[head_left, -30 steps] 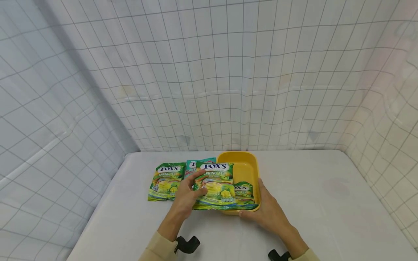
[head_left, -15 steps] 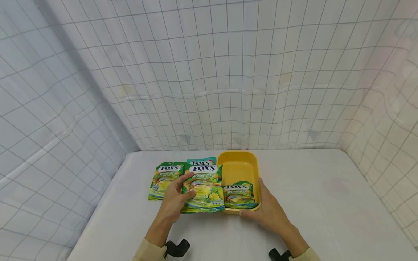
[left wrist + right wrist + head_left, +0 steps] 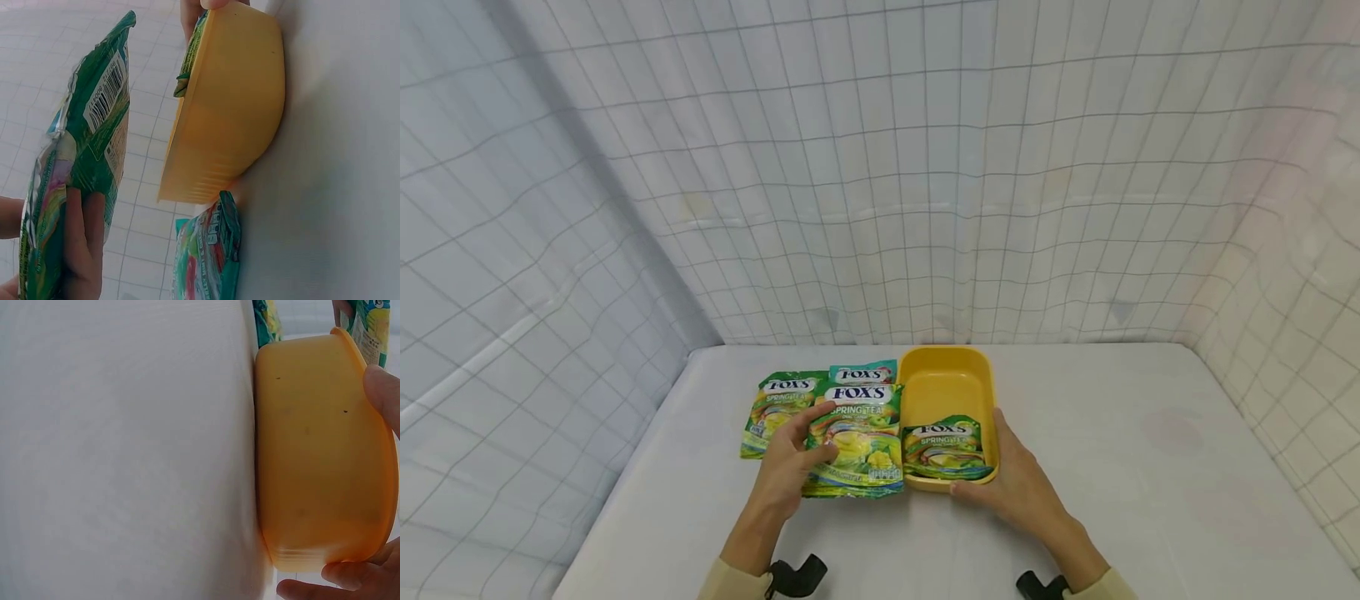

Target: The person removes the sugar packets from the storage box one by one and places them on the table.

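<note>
My left hand (image 3: 782,467) grips a green Fox's Spring Tea candy bag (image 3: 863,442) by its left side, thumb in front. In the left wrist view this candy bag (image 3: 100,119) hangs above the table, apart from the tub, with fingers behind it. A yellow plastic tub (image 3: 943,371) stands just to its right. My right hand (image 3: 1022,483) holds the tub's near right corner, thumb at the near rim and fingers along the right wall. Inside the tub's near end leans another green Spring Tea bag (image 3: 946,450), its lower part hidden.
A third Spring Tea bag (image 3: 769,414) lies on the white table (image 3: 1120,467) to the left. A teal Fox's bag (image 3: 867,372) lies left of the tub, mostly hidden behind the held bag. White gridded cloth walls (image 3: 955,208) enclose the back and sides.
My left hand has moved left and a little nearer with its candy bag, from over the tub to beside it. The bag inside the tub now shows more fully. My right hand stays put.
</note>
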### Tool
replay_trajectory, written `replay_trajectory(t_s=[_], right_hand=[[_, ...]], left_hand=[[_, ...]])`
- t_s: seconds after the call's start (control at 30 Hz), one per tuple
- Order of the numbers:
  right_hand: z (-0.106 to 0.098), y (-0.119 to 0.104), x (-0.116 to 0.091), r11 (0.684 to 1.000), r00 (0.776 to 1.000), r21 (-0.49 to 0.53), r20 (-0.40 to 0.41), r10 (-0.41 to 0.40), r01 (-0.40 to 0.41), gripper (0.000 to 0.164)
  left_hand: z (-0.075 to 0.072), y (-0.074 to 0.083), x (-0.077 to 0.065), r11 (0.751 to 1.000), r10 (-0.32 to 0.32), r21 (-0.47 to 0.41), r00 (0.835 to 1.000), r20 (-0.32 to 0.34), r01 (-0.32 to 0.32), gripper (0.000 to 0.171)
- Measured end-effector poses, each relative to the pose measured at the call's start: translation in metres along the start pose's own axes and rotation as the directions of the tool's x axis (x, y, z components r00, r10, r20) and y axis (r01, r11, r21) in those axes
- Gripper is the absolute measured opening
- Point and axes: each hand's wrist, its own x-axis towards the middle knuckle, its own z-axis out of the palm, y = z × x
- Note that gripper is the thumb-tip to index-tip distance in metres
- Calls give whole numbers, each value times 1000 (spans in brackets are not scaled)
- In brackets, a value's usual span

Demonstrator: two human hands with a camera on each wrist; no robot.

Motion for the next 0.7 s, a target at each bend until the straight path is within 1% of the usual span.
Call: replay_trajectory(t_s=[0.27,0.47,0.7], right_hand=[[-1,2,-1,1000,1000,13,-1,-13,13,138],[-1,2,-1,1000,1000,-9,4,1,-1,138],[0,3,2,1000,1000,-17,7,-6,6,139]], left_hand=[[-9,-9,-6,999,-10,44,999,-38,11,56],[-15,-15,-8,998,-28,57,999,-46,31,55],[-21,-25,-9,995,-48,82,997,-63,53,55]])
